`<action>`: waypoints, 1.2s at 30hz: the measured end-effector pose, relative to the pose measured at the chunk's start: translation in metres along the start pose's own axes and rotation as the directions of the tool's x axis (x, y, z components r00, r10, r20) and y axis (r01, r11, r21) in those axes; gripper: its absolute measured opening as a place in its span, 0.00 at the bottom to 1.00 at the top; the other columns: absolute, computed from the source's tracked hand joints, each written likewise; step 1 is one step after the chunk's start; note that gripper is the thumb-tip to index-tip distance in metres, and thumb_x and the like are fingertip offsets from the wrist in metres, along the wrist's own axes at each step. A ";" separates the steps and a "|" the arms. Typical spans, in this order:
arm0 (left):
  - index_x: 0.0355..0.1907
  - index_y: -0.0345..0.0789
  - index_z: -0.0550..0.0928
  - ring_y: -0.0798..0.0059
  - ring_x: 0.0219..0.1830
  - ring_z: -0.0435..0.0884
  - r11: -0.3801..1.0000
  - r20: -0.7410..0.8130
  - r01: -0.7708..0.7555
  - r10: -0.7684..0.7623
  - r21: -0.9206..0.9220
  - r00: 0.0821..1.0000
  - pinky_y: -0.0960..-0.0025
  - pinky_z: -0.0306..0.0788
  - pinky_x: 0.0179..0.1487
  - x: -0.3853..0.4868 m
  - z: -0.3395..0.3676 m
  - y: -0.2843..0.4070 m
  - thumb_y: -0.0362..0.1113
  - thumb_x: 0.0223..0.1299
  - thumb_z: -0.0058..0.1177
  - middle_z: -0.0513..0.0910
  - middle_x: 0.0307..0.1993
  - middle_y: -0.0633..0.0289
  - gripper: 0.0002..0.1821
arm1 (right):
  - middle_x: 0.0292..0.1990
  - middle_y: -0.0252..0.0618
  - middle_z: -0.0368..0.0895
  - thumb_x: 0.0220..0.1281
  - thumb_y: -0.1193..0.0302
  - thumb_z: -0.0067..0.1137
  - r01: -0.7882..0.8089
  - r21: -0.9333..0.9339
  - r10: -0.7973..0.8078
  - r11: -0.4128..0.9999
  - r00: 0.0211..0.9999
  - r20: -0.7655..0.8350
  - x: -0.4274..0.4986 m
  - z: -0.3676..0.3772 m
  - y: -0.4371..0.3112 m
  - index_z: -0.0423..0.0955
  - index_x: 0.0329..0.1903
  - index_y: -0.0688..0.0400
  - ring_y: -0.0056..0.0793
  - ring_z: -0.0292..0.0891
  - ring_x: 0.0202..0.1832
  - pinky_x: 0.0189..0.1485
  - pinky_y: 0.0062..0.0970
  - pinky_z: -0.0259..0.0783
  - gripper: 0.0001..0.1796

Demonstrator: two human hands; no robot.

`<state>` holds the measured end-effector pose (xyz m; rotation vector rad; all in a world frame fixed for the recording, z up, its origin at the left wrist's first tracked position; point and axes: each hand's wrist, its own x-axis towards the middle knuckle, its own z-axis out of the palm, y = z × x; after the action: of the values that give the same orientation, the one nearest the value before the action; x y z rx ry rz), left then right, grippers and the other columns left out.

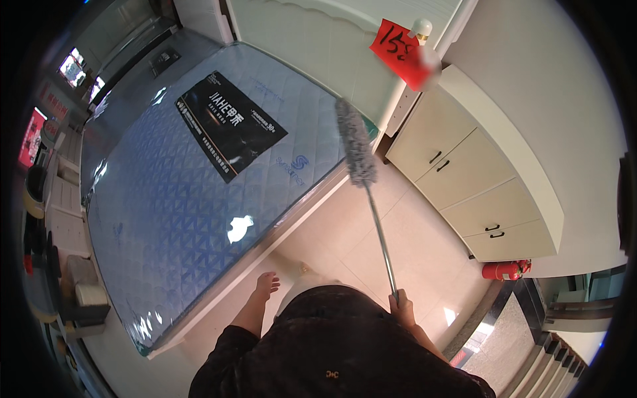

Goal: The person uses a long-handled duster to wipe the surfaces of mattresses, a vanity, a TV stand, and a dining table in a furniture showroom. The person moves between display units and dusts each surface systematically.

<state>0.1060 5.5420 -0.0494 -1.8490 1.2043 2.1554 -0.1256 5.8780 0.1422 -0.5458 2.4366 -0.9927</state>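
Note:
My right hand [403, 307] is closed around the lower end of a metal pole. The pole rises to a grey fluffy duster [357, 144], whose head is over the near right edge of a plastic-wrapped mattress [164, 234], close to the bed's headboard [308, 45]. From this view I cannot tell whether the duster touches anything. On the left, my left hand [269, 284] hangs by the bed's side rail with its fingers apart and nothing in it. A black printed sheet [231, 127] lies on the mattress.
A cream cabinet [448, 164] with black handles stands along the wall to the right. Red fire extinguishers [505, 270] are at its near end. A red paper sign [398, 54] hangs on the headboard post. Steps [542, 370] are at lower right; another wrapped mattress [186, 49] lies beyond.

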 end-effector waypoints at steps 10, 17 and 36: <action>0.45 0.37 0.67 0.67 0.34 0.74 0.977 -0.202 0.063 -0.105 -0.204 0.974 0.66 0.69 0.35 -0.099 -0.004 -0.114 0.41 0.53 0.42 0.74 0.36 0.56 0.17 | 0.16 0.49 0.70 0.54 0.67 0.46 -0.150 0.051 0.133 0.987 0.960 0.248 0.017 0.009 0.098 0.64 0.28 0.64 0.43 0.69 0.19 0.21 0.35 0.63 0.11; 0.46 0.39 0.67 0.65 0.34 0.74 0.917 -0.313 0.088 -0.221 -0.388 0.924 0.63 0.68 0.37 -0.150 -0.015 -0.213 0.41 0.54 0.39 0.74 0.39 0.57 0.16 | 0.12 0.40 0.66 0.57 0.67 0.42 -0.014 0.000 0.014 1.000 0.992 0.129 0.069 -0.005 0.112 0.60 0.26 0.61 0.30 0.65 0.13 0.15 0.30 0.60 0.10; 0.42 0.40 0.69 0.70 0.28 0.73 0.738 -0.402 -0.116 -0.222 -0.664 0.888 0.67 0.68 0.30 -0.189 -0.058 -0.299 0.40 0.55 0.37 0.74 0.31 0.61 0.13 | 0.23 0.54 0.72 0.53 0.64 0.47 0.688 0.102 -0.265 0.719 0.137 0.954 -0.034 0.148 -0.032 0.63 0.37 0.59 0.52 0.70 0.31 0.30 0.35 0.64 0.13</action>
<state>0.3575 5.7968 -0.0379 -2.7615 0.3395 2.3935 -0.0116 5.7936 0.0794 -1.6332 1.2476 -0.1446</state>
